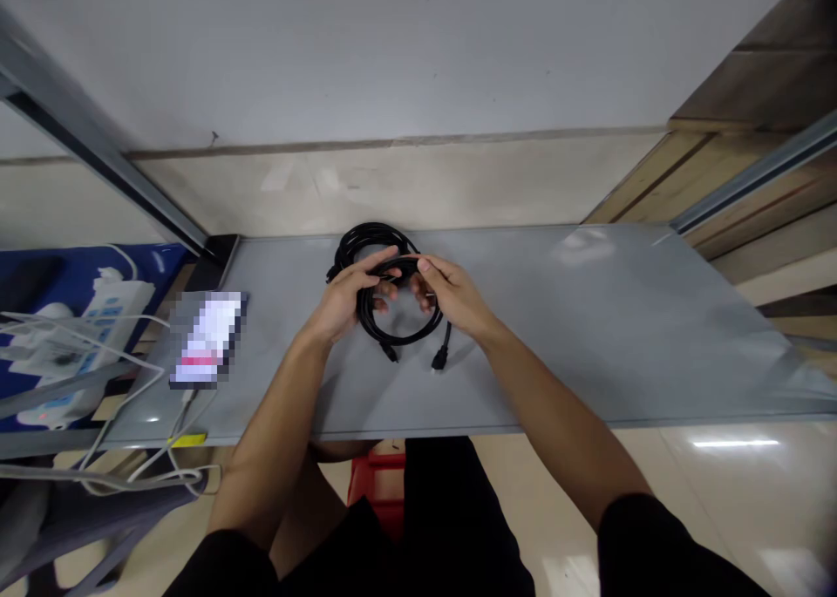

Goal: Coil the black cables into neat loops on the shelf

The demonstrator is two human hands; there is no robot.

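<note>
Between my two hands is a coil of black cable (pixel 406 342), its loops held just above the grey table. Fingers of my left hand (pixel 348 296) wrap the coil's left side. On the upper right, my right hand (pixel 454 294) pinches the loops with thumb and fingers. Two plug ends hang from the coil: one dark plug (pixel 389 351) at the bottom left and another plug (pixel 440 358) with a light tip at the bottom right. Behind the hands lies a second coil of black cable (pixel 372 231), partly hidden by my left hand.
The grey table (pixel 588 335) runs along a wall (pixel 405 179). At left stand a phone (pixel 207 340) on a charging cord and a white power strip (pixel 98 344) with tangled white cables. Metal posts rise at both ends. A red stool (pixel 383 484) shows below.
</note>
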